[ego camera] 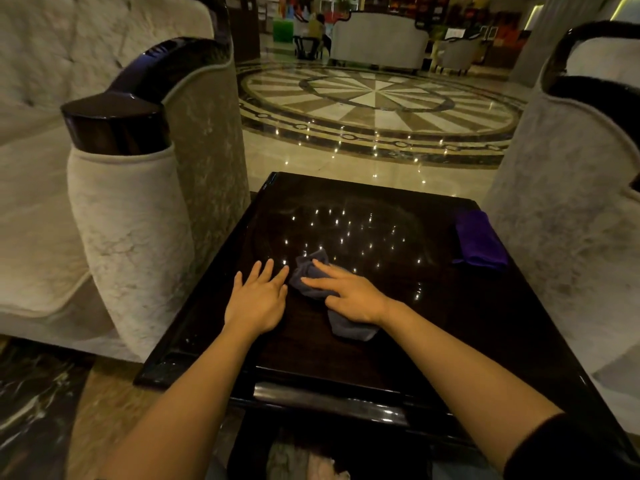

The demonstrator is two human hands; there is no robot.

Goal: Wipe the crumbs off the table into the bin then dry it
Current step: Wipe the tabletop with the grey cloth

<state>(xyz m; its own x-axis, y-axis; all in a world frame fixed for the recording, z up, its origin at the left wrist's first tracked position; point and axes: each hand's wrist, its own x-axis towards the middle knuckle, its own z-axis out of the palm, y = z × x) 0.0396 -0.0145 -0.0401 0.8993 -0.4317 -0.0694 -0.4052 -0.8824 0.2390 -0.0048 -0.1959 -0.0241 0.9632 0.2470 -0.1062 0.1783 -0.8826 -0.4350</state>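
Observation:
A dark glossy square table (450,323) fills the lower middle of the head view. A crumpled grey cloth (308,275) lies near its centre, and my right hand (349,292) presses flat on top of it with fingers spread. Just left of the cloth, my left hand (258,301) rests palm down on the bare tabletop, fingers apart, holding nothing. A folded purple cloth (479,242) lies at the table's right edge. No crumbs can be made out on the dark surface. At the bottom, under the near table edge, a dark opening (301,459) shows pale crumpled material inside; it may be the bin.
A pale upholstered sofa arm (128,216) with a black cap stands close to the table's left side. Another pale armchair (568,209) flanks the right side. Beyond the table lies polished marble floor (377,109) with a round pattern.

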